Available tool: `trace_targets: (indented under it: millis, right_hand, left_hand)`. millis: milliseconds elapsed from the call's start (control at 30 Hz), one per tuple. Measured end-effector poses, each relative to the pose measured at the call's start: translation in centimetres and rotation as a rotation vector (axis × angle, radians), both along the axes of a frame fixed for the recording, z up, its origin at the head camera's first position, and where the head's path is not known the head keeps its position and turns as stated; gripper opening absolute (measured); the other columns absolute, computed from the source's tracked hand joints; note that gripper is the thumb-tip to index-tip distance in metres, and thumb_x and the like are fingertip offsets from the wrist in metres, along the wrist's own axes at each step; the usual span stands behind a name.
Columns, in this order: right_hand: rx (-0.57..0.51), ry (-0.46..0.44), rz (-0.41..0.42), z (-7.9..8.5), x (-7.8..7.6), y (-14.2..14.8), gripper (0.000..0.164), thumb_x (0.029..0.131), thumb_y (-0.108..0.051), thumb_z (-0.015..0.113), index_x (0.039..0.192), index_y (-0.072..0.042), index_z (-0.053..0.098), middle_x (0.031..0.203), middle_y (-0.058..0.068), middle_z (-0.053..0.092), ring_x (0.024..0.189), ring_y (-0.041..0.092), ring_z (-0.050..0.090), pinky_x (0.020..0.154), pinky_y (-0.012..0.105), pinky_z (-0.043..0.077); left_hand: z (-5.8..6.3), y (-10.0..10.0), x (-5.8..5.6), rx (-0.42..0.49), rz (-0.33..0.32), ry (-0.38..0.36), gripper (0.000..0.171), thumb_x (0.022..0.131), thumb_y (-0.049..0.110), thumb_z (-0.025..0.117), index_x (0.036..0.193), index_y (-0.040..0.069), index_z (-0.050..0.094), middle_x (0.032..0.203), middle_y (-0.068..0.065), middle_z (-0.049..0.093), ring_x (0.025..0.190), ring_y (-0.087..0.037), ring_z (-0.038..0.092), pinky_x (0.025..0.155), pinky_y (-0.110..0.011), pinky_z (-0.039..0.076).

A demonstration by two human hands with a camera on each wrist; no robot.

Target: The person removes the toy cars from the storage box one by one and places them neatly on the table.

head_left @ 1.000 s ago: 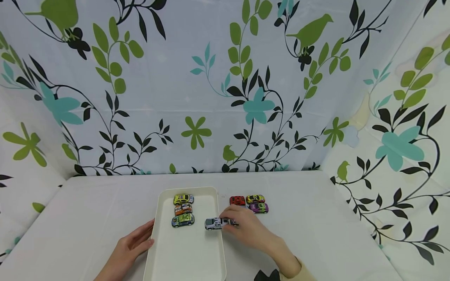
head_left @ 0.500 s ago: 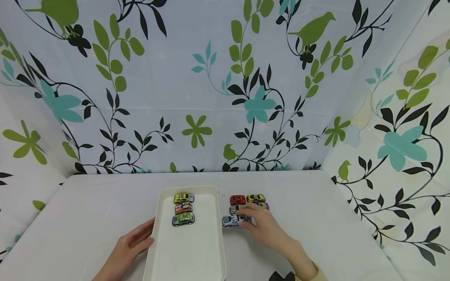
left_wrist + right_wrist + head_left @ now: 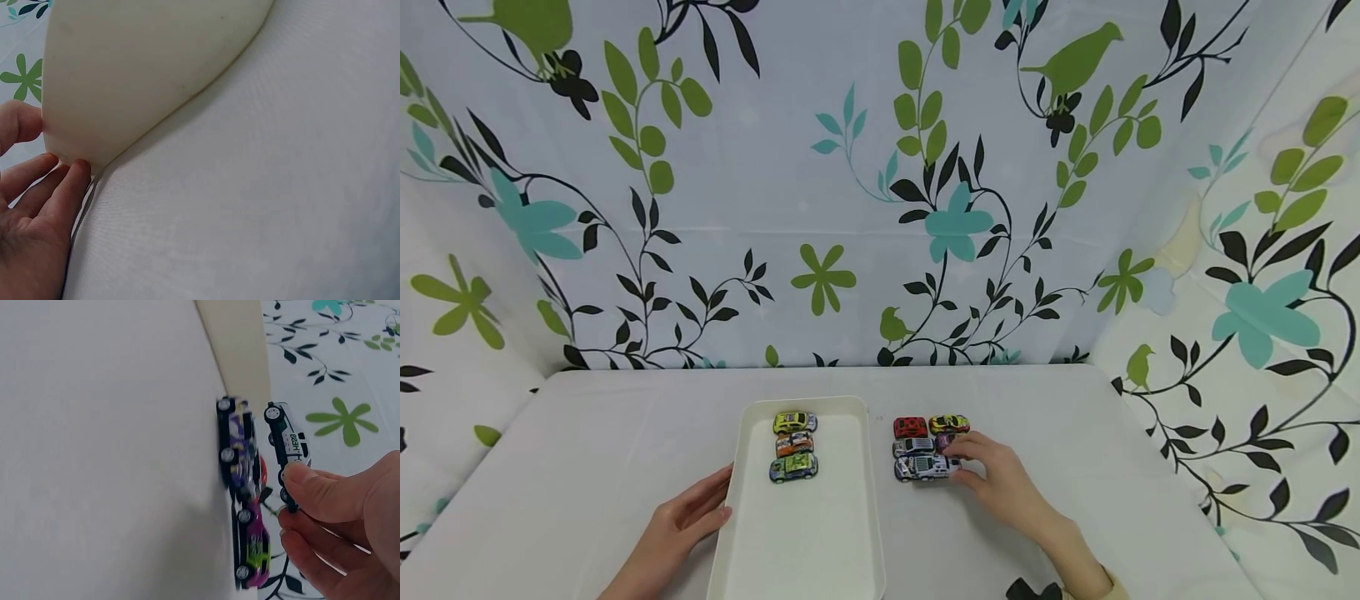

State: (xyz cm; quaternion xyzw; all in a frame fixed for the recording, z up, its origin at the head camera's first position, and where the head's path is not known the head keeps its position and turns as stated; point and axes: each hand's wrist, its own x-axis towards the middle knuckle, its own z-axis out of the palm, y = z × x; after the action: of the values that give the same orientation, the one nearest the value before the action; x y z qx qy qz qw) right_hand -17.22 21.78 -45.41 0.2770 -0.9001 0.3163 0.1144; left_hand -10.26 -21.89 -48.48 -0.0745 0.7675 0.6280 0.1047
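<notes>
My right hand pinches a white and black toy car by its right end, just right of the tray. In the right wrist view the thumb and fingers grip this white toy car beside the other cars; whether its wheels touch the table I cannot tell. Close to it are a silver toy car, a red one, a yellow one and a purple one, partly hidden by the fingers. My left hand rests its fingertips against the outer left wall of a white tray.
Inside the tray, at its far left, a yellow toy car, an orange one and a green one stand in a column. A white cloth covers the table. Leaf-patterned curtains hang behind and at both sides.
My right hand has carried the white toy car rightward, from over the tray's right rim to the front of the car group. The left hand and the tray have stayed put.
</notes>
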Motion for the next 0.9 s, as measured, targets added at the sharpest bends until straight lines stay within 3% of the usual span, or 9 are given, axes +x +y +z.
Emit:
trace_targets:
  millis: [133,233,667,733,900]
  right_hand:
    - [-0.002,-0.007,-0.042,-0.2,-0.2,0.9,0.033,0.076,0.002,0.082,0.104,-0.013,0.074,0.109,-0.005,0.070,0.106,0.020,0.067,0.092,0.042,0.056]
    - [0.007,-0.009,-0.046,-0.4,-0.4,1.4,0.032,0.076,0.001,0.082,0.104,-0.012,0.074,0.109,-0.003,0.071,0.104,0.021,0.068,0.090,0.040,0.057]
    - [0.009,-0.092,-0.107,-1.2,-1.4,3.2,0.029,0.074,0.001,0.083,0.100,-0.012,0.075,0.102,-0.003,0.073,0.089,0.017,0.068,0.081,0.034,0.059]
    - [0.019,-0.097,-0.107,-1.3,-1.5,3.2,0.029,0.073,0.000,0.083,0.099,-0.012,0.075,0.101,-0.003,0.073,0.088,0.016,0.068,0.081,0.033,0.059]
    - [0.036,-0.108,-0.110,-1.4,-1.6,3.3,0.029,0.072,0.002,0.084,0.096,-0.011,0.075,0.097,-0.003,0.072,0.086,0.014,0.067,0.078,0.031,0.058]
  left_hand:
    - [0.0,0.1,0.1,-0.007,-0.004,0.007,0.069,0.096,0.029,0.068,0.153,0.005,0.037,0.157,-0.015,0.039,0.139,-0.023,0.045,0.100,-0.030,0.053]
    - [-0.1,0.1,0.1,-0.013,-0.007,0.009,0.069,0.096,0.028,0.067,0.154,0.005,0.037,0.157,-0.016,0.038,0.140,-0.026,0.044,0.100,-0.030,0.053]
    - [0.0,0.2,0.1,-0.021,-0.008,0.006,0.069,0.096,0.028,0.067,0.154,0.006,0.036,0.157,-0.015,0.039,0.139,-0.023,0.045,0.100,-0.028,0.054]
    - [0.0,0.2,0.1,-0.021,-0.010,0.008,0.069,0.097,0.027,0.067,0.154,0.005,0.036,0.157,-0.016,0.038,0.137,-0.018,0.046,0.100,-0.029,0.053]
    - [-0.1,0.1,0.2,-0.021,-0.013,0.019,0.068,0.097,0.026,0.067,0.154,0.005,0.036,0.158,-0.015,0.038,0.119,0.012,0.048,0.100,-0.027,0.053]
